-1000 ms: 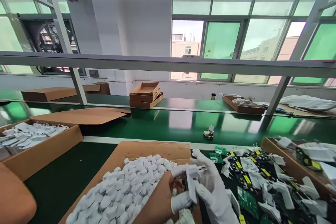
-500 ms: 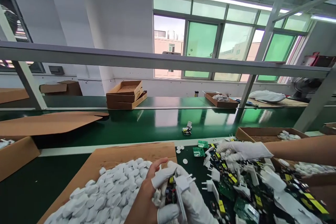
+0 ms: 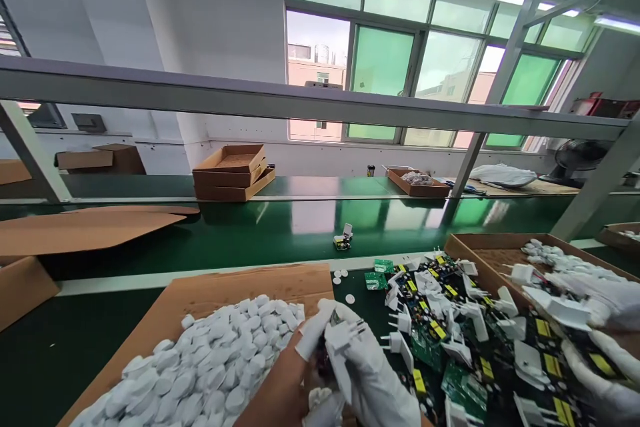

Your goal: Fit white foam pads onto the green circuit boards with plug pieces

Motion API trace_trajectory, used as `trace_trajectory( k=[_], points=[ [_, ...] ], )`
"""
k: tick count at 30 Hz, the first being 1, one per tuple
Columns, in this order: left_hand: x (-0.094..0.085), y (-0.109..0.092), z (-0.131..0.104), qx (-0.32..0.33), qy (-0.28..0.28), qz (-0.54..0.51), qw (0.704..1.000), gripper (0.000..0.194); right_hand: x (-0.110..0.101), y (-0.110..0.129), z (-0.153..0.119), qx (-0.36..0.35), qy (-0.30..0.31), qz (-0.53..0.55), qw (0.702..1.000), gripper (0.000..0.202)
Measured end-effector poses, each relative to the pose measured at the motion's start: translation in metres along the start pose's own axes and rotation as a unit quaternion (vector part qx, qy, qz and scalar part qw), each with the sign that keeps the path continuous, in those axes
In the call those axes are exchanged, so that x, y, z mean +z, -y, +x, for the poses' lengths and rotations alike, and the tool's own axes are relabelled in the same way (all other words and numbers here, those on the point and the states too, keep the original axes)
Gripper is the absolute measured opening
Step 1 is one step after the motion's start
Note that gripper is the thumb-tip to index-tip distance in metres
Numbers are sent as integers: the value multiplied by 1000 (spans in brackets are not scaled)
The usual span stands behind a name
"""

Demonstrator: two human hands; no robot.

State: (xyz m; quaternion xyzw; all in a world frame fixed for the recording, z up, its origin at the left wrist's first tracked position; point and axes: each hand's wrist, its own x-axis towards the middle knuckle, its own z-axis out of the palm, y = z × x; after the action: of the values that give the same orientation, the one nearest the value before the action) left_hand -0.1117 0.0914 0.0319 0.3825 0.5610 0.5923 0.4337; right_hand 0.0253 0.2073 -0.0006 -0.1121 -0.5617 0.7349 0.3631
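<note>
Low in the centre, my left hand [image 3: 287,383] and my gloved right hand [image 3: 380,373] are closed together around one white plug adapter [image 3: 343,340]. White coverings sit on some of my left fingers. The adapter's metal prongs point right; its dark inner parts are mostly hidden between my hands. Left of my hands, a heap of white round caps [image 3: 215,367] lies on a cardboard sheet [image 3: 295,278]. To their right spreads a pile of plug housings [image 3: 400,343] and circuit boards with yellow-wrapped parts [image 3: 465,390].
At the right, a co-worker's gloved hand [image 3: 613,297] is at a white plug housing [image 3: 560,307]. A cardboard tray [image 3: 487,267] holds white pieces behind the pile. One small assembly [image 3: 343,237] stands on the green belt [image 3: 280,240]. A grey rail [image 3: 320,103] crosses overhead.
The co-worker's hand has moved from over the pile to the right side. My hands still hold the plug adapter, with the left fingers shifted around it. The view has tilted slightly.
</note>
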Motion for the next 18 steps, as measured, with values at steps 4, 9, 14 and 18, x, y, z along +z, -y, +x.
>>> trace_trajectory(
  k=[4, 9, 14, 18],
  points=[
    [-2, 9, -11, -4, -21, 22, 1000, 35, 37, -22, -5, 9, 9, 11, 1000, 34],
    [-6, 18, -18, -21, -74, 54, 996, 54, 51, -33, 0, -5, -22, 67, 997, 50],
    [-4, 15, -15, 7, -25, 13, 1000, 47, 49, -39, 2, 12, -86, 119, 989, 55],
    [-3, 14, -17, 24, -11, 12, 1000, 34, 47, -37, 1, 36, -79, 141, 986, 56]
  ],
)
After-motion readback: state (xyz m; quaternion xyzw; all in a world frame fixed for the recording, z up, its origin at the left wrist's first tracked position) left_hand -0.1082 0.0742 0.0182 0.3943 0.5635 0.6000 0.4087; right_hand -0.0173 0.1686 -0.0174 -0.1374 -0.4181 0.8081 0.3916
